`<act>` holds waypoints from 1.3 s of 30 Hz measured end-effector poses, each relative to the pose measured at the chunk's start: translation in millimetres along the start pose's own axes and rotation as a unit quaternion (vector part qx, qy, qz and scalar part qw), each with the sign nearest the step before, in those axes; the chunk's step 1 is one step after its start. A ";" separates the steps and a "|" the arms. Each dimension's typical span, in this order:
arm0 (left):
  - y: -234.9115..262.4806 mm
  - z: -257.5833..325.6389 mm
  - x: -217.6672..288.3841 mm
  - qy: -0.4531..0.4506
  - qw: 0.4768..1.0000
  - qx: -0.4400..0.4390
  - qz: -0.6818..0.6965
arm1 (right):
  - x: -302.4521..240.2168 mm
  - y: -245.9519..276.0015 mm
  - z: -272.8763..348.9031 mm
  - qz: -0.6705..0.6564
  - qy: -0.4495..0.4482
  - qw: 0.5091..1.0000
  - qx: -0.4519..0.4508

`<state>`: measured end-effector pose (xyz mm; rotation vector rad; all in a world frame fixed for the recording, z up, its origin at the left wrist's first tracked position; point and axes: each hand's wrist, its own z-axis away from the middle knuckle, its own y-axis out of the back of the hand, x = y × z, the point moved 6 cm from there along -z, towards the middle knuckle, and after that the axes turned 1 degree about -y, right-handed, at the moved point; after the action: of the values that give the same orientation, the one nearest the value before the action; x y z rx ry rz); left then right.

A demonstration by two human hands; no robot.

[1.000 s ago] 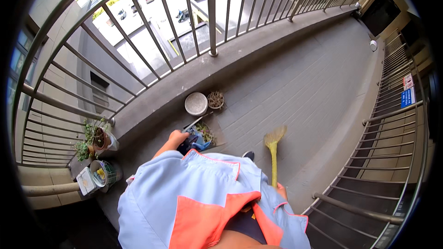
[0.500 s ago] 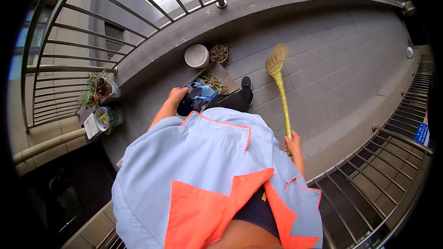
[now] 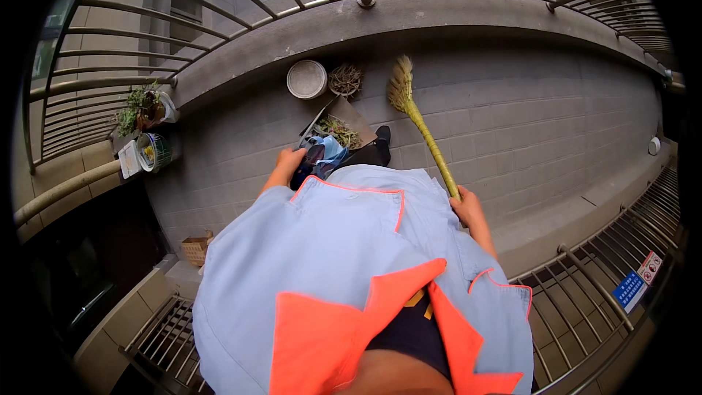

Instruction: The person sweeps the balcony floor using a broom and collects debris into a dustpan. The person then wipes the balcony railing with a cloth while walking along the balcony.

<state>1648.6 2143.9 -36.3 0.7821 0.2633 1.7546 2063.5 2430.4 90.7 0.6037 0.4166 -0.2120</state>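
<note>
Right hand [image 3: 468,208] clenched round the yellow broom [image 3: 431,143] – left hand [image 3: 289,159] beside the dustpan [image 3: 355,116] of plant scraps [image 3: 336,132] – I can't tell its grip from here

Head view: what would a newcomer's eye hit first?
The pale blue jacket with its orange collar, filling the lower middle. Then the yellow broom, slanting up from the right hand across grey floor. Left of it, green scraps in the dustpan, near the left hand.
</note>
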 end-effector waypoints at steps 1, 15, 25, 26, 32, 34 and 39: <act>4.4 12.9 12.5 0.002 1.000 0.005 0.012 | -10.2 5.2 -13.5 0.000 0.000 1.000 0.000; -23.6 48.2 -0.6 0.052 0.987 0.091 0.121 | 15.4 63.0 -188.8 -0.114 -0.080 0.984 -0.107; -45.3 110.4 2.1 0.133 0.941 0.139 0.279 | 23.2 142.9 -101.2 0.149 0.136 0.979 0.023; -49.3 113.3 -0.9 0.138 0.931 0.135 0.311 | 12.3 149.9 -96.7 0.186 0.134 0.973 0.017; -62.5 130.0 -18.3 0.160 0.908 0.139 0.363 | -0.7 153.9 -110.4 0.228 0.152 0.962 0.005; -64.4 129.4 -33.7 0.164 0.904 0.139 0.369 | 1.3 153.8 -120.6 0.235 0.182 0.955 0.013; -72.7 121.7 -71.3 0.171 0.888 0.141 0.402 | -28.1 150.3 -114.4 0.213 0.141 0.967 0.021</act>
<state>1790.2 2077.2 -10.4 0.8465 0.4871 2.6956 2049.1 2620.8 93.8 0.7534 0.5468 0.2801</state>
